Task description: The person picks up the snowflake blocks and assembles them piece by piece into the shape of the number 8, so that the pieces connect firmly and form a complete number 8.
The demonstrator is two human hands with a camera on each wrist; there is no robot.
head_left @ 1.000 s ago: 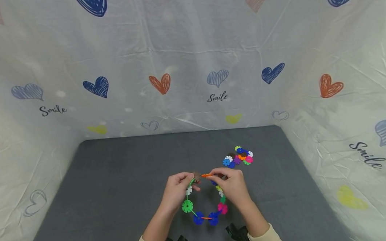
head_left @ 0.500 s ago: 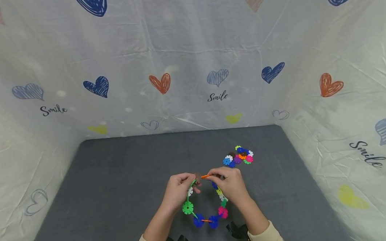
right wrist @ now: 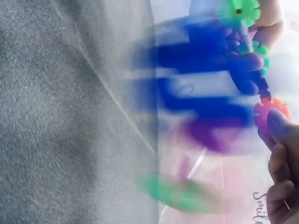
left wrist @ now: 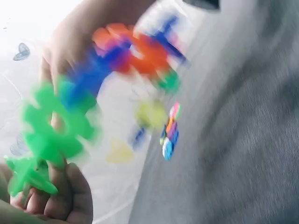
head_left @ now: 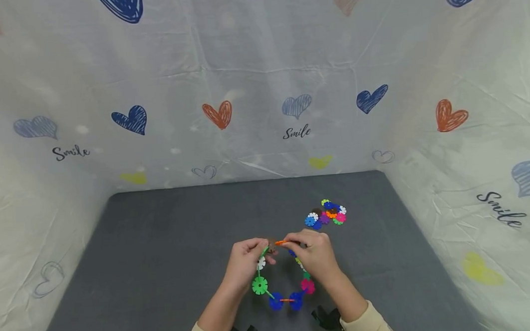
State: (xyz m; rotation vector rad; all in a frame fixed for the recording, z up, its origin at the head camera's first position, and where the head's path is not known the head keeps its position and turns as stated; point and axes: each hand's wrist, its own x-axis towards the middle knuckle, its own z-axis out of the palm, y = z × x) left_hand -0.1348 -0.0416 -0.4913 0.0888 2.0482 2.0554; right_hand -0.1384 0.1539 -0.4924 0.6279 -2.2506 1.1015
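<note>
A loop of interlocking notched plastic discs hangs between both hands, its lower blue disc and green disc showing in the head view. My left hand pinches the left end at a green disc, with a brown disc just past the fingertips. The thumb and fingers of my right hand pinch an orange disc, seen edge-on, close to the brown one. A pink disc hangs on the right side. In the right wrist view the near blue discs are blurred.
A small pile of loose discs in mixed colours lies on the dark grey table, beyond the right hand. A white sheet printed with hearts stands behind and at both sides. Black wrist mounts sit near the sleeves.
Both hands stay almost in place. The brown disc has turned more edge-on and the orange disc has shifted slightly left. The hanging chain sways a little.
</note>
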